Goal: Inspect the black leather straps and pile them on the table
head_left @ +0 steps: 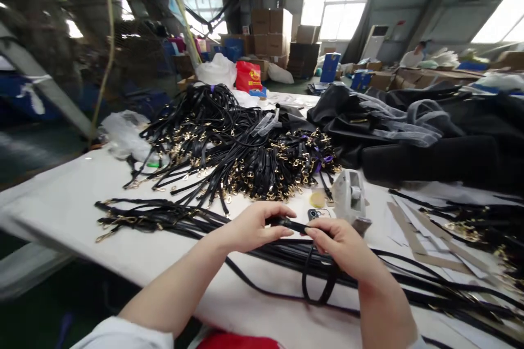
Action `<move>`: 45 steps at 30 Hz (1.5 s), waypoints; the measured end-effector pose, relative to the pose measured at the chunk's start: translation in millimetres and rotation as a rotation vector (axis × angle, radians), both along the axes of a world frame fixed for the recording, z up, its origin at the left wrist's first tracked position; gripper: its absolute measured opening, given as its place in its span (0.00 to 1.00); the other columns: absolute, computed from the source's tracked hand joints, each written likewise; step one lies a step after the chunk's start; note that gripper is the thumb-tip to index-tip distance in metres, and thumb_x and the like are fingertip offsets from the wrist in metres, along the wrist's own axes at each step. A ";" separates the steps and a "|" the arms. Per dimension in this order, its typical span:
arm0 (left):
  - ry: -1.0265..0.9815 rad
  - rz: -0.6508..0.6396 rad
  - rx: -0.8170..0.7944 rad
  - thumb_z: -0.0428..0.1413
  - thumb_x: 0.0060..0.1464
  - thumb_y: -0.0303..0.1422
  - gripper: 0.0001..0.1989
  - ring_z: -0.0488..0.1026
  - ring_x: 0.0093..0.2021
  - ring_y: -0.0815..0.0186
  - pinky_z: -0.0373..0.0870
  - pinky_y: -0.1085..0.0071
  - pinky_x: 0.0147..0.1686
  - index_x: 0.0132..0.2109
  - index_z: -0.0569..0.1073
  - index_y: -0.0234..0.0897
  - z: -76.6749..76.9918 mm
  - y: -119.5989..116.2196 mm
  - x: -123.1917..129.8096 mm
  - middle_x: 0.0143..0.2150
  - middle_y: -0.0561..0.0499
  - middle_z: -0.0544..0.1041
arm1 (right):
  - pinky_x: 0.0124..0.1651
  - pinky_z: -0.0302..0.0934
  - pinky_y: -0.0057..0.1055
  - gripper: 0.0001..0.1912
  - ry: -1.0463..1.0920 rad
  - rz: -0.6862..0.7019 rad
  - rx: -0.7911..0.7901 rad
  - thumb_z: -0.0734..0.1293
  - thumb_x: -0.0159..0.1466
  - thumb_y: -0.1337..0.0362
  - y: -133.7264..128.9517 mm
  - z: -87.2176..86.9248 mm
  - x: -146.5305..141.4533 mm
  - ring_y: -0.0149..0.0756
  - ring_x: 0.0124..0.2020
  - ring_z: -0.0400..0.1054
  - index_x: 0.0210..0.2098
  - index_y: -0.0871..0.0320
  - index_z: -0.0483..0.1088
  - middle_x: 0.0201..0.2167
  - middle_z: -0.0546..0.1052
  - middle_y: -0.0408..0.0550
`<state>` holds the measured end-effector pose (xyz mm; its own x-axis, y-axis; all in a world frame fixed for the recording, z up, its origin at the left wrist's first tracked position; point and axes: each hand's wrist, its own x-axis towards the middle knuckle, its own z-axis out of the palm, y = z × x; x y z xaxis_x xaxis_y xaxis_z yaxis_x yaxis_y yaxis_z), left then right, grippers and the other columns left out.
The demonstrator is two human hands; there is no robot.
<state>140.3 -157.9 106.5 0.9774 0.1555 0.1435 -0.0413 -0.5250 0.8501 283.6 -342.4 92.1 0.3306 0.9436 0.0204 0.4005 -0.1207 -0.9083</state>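
My left hand (258, 226) is closed round one part of a black strap (295, 225), at the middle of the view. Just to the right, my right hand (336, 240) pinches the same strap between thumb and fingers. A loop of strap hangs below my right hand. Beneath both hands, long black straps (262, 253) run across the white table (85, 185), with gold clasps at their left end. Behind them lies a big heap of black straps (241, 144) with gold clasps.
A white tape dispenser (349, 196) and a phone (318, 214) sit behind my right hand. Black material (429, 161) is piled at the right, near paper strips (426, 229). Clear plastic (126, 133) lies at the left. Another person (413, 57) is far back at the right.
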 end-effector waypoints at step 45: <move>-0.274 0.000 0.315 0.60 0.58 0.41 0.12 0.74 0.27 0.68 0.69 0.74 0.29 0.42 0.81 0.39 -10.4 -16.4 12.9 0.28 0.51 0.79 | 0.28 0.51 0.26 0.15 -0.052 -0.080 0.153 0.64 0.65 0.63 0.8 6.3 -4.7 0.28 0.24 0.59 0.22 0.59 0.70 0.19 0.67 0.39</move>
<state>153.2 -174.3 96.1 0.8963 0.0625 0.4391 -0.2439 -0.7574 0.6057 278.8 -341.5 98.4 0.3988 0.8991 0.1807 0.4422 -0.0158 -0.8968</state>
